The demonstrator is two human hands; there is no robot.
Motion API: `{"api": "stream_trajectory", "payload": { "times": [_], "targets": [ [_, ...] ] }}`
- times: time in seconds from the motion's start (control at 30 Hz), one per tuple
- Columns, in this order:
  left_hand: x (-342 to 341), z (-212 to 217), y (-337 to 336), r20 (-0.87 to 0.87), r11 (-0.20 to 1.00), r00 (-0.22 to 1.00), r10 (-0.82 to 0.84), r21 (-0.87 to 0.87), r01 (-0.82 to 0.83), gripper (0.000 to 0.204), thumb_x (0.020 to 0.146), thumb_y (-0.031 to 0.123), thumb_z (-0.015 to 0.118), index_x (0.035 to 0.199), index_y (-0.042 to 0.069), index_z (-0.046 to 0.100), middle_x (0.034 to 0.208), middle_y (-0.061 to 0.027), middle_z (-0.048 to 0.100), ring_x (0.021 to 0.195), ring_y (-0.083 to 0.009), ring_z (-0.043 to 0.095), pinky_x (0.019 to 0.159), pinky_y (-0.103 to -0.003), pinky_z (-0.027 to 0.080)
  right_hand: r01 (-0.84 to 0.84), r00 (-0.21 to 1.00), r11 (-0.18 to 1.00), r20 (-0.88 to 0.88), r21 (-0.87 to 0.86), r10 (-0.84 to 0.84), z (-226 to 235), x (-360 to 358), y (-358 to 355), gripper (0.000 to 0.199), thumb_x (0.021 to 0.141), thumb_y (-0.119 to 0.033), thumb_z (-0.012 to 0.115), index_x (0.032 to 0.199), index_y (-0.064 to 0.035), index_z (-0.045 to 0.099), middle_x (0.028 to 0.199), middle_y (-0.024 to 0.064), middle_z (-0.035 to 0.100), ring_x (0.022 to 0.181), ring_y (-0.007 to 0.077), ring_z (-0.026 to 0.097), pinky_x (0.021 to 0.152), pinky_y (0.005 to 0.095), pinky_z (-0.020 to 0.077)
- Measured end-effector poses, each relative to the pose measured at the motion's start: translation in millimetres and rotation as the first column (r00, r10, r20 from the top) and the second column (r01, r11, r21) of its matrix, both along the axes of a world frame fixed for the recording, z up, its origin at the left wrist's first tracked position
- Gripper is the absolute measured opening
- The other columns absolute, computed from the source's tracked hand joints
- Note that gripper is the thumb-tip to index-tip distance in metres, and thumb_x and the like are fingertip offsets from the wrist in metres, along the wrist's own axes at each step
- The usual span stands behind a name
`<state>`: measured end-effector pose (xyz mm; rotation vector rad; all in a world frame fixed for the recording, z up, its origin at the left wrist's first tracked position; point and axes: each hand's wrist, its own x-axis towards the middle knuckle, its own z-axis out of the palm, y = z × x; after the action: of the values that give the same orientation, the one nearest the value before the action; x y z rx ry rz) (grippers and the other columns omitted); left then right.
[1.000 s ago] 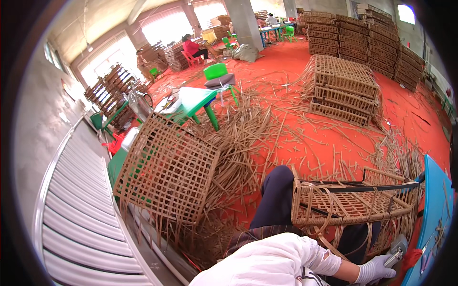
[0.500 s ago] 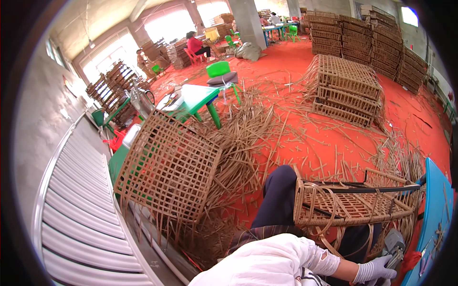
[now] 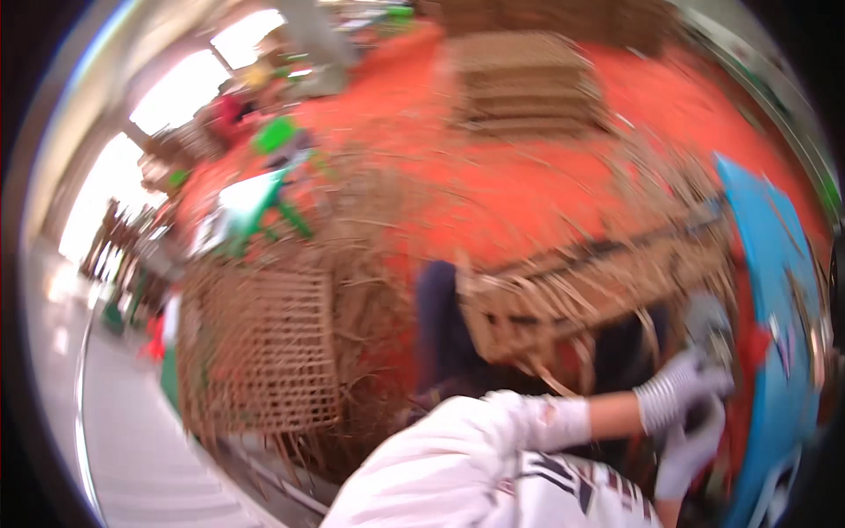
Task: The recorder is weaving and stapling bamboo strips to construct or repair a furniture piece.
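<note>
Both of my hands wear pale gloves and are close together at the lower right. My left hand [image 3: 679,391], with a striped cuff, closes on the lower end of a grey tool [image 3: 707,324] that looks like a staple gun. Just below, my right hand [image 3: 693,447] is nearly touching the left; motion blur hides its fingers. Across my dark-trousered legs lies a woven wicker basket [image 3: 502,321], tilted, with a dark strip along its upper side and loose cane ends hanging from it. Neither hand is on the basket.
A blue table [image 3: 775,290] with bits of cane stands at my right. A lattice wicker basket [image 3: 282,352] leans at my left, beside a cane heap [image 3: 365,211]. Stacked baskets [image 3: 528,84] and a small green-legged table [image 3: 255,198] stand farther off on the red floor.
My view has swung to the right and blurred. My right hand has come into clear view below the left. The left hand stays by the grey tool.
</note>
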<state>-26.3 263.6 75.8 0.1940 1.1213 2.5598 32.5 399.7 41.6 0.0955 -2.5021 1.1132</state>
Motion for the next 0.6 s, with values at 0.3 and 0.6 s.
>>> {"api": "stream_trajectory", "payload": {
  "times": [0.3,0.6],
  "targets": [
    [-13.4,-17.4,-5.9,0.109,0.997,0.993,-0.047,0.068,0.039,0.038,0.095,0.026,0.060,0.120,-0.002,0.054,0.111,-0.0151,0.064,0.102,-0.0275,0.063,0.095,-0.039,0.049,0.019,0.999,0.993,-0.038,0.117,-0.015,31.2,-12.5,-21.9,0.036,0.072,-0.015,0.080,0.099,-0.0059,0.057,0.081,0.0111,0.059,0.067,0.0284,0.062,0.060,0.0359,0.0511],
    [-26.3,-6.3,-29.0,0.190,0.953,0.973,-0.130,0.294,0.070,0.044,0.095,0.046,0.056,0.113,0.005,0.054,0.087,-0.0039,0.060,0.074,-0.0190,0.056,0.074,-0.036,0.050,0.064,0.967,0.908,0.251,-0.415,0.046,31.7,-6.8,13.2,0.014,0.089,-0.013,0.070,0.093,-0.0015,0.064,0.070,-0.0021,0.058,0.064,0.0013,0.048,0.058,0.0195,0.0413]
  ]
}}
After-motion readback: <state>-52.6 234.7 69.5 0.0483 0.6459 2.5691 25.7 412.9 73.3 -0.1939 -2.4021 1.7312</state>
